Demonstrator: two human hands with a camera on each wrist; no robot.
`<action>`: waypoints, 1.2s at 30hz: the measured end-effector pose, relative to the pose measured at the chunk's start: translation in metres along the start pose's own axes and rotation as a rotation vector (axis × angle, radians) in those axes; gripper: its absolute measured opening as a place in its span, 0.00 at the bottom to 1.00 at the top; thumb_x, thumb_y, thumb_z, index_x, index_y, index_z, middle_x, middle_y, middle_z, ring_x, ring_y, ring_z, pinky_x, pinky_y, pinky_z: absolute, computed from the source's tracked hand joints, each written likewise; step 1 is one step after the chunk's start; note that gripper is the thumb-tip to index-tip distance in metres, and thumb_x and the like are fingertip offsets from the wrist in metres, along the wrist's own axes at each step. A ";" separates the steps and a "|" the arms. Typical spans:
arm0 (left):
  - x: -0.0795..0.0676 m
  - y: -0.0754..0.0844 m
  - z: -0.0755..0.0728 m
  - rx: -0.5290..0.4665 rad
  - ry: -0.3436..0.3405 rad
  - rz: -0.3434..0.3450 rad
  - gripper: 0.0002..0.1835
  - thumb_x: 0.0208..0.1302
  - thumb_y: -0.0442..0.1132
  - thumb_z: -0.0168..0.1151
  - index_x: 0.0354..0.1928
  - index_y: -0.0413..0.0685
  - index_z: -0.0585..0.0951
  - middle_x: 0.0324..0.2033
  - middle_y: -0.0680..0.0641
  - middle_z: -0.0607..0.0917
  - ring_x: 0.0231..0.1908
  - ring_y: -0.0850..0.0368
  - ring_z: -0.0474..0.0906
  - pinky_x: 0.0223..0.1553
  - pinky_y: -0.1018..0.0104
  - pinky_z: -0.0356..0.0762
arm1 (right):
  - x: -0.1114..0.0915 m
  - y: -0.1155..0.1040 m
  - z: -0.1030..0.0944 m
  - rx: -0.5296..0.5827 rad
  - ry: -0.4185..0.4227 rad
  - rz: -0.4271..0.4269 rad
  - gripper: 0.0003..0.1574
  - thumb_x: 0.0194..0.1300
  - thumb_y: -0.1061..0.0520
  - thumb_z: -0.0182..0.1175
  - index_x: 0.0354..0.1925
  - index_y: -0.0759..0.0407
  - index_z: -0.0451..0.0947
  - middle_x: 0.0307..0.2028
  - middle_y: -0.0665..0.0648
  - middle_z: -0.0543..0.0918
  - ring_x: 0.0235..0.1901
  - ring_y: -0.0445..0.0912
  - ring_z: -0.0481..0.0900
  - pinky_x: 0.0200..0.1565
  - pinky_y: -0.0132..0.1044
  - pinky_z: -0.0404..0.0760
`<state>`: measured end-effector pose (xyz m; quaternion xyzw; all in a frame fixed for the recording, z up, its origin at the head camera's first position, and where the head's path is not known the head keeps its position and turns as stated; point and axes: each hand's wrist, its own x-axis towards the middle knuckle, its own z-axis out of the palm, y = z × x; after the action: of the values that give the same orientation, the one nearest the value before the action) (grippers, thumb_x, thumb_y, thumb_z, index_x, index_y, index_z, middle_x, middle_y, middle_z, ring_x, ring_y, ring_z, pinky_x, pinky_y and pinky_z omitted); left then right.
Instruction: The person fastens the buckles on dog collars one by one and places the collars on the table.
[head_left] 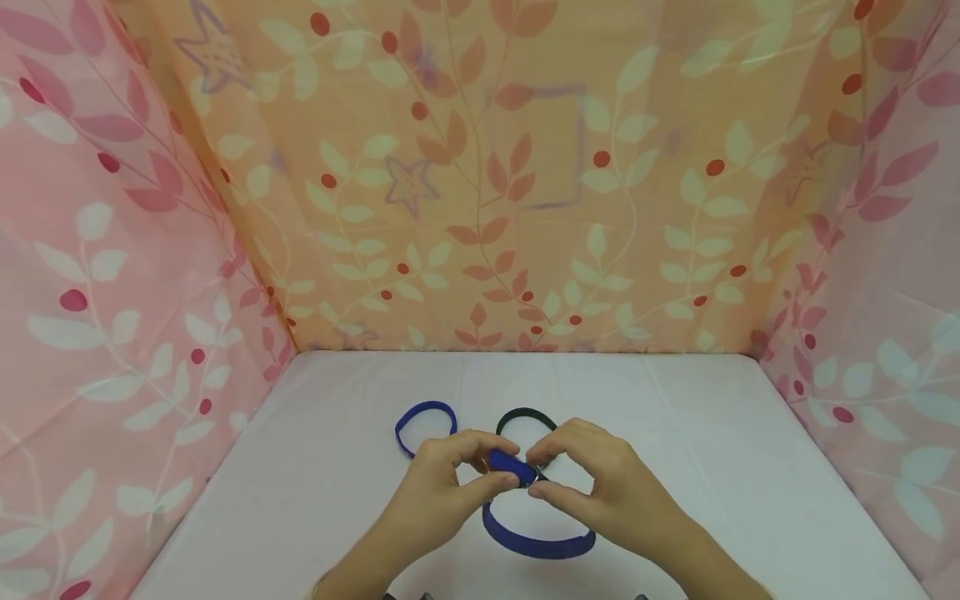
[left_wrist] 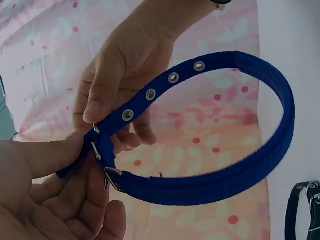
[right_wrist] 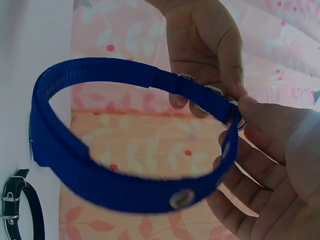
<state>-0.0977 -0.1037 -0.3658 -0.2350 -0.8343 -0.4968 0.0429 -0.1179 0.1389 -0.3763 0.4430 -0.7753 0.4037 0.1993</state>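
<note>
A blue collar with metal eyelets and a buckle is held up in a loop between both hands. My left hand pinches the strap near the buckle between thumb and fingers. Opposite it, my right hand pinches the strap beside a metal ring. In the left wrist view, several eyelets show along the upper strap. Part of the strap's end is hidden behind the left fingers.
Beyond the left hand, a second blue collar lies looped on the white table. A dark collar lies behind the hands, partly covered by them. Patterned cloth walls enclose the back and sides.
</note>
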 end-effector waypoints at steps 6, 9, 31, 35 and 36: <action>0.000 0.000 0.002 -0.034 0.030 0.016 0.12 0.61 0.49 0.74 0.47 0.62 0.87 0.32 0.64 0.87 0.38 0.63 0.83 0.43 0.66 0.83 | 0.000 -0.003 0.003 -0.011 0.020 -0.007 0.19 0.62 0.57 0.75 0.49 0.46 0.80 0.43 0.40 0.83 0.45 0.37 0.81 0.48 0.32 0.82; 0.000 0.001 0.001 -0.049 0.057 0.012 0.11 0.61 0.48 0.74 0.46 0.61 0.87 0.32 0.64 0.87 0.37 0.62 0.84 0.43 0.65 0.82 | 0.001 -0.004 0.001 -0.020 0.025 0.008 0.20 0.61 0.59 0.75 0.48 0.45 0.80 0.43 0.40 0.82 0.44 0.37 0.80 0.47 0.31 0.81; -0.002 0.004 -0.002 -0.125 0.182 0.035 0.10 0.63 0.45 0.73 0.46 0.62 0.87 0.34 0.61 0.88 0.40 0.56 0.82 0.51 0.54 0.78 | 0.000 0.000 -0.010 -0.079 -0.042 0.037 0.19 0.62 0.55 0.75 0.48 0.44 0.77 0.47 0.39 0.81 0.51 0.37 0.78 0.56 0.33 0.77; -0.002 0.001 0.002 -0.123 0.160 0.085 0.11 0.62 0.43 0.74 0.45 0.60 0.87 0.35 0.60 0.88 0.40 0.58 0.82 0.48 0.59 0.81 | 0.001 -0.001 -0.002 -0.114 0.017 -0.087 0.16 0.63 0.52 0.74 0.45 0.46 0.78 0.44 0.38 0.81 0.48 0.37 0.78 0.57 0.31 0.72; -0.002 0.000 0.003 -0.127 0.153 0.098 0.11 0.62 0.43 0.75 0.45 0.60 0.87 0.35 0.60 0.88 0.40 0.58 0.82 0.47 0.61 0.81 | 0.002 -0.001 0.000 -0.117 0.036 -0.115 0.15 0.63 0.52 0.74 0.45 0.47 0.78 0.44 0.39 0.81 0.47 0.37 0.78 0.57 0.31 0.71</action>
<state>-0.0955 -0.1017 -0.3674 -0.2392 -0.7829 -0.5624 0.1159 -0.1181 0.1380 -0.3744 0.4671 -0.7672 0.3534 0.2614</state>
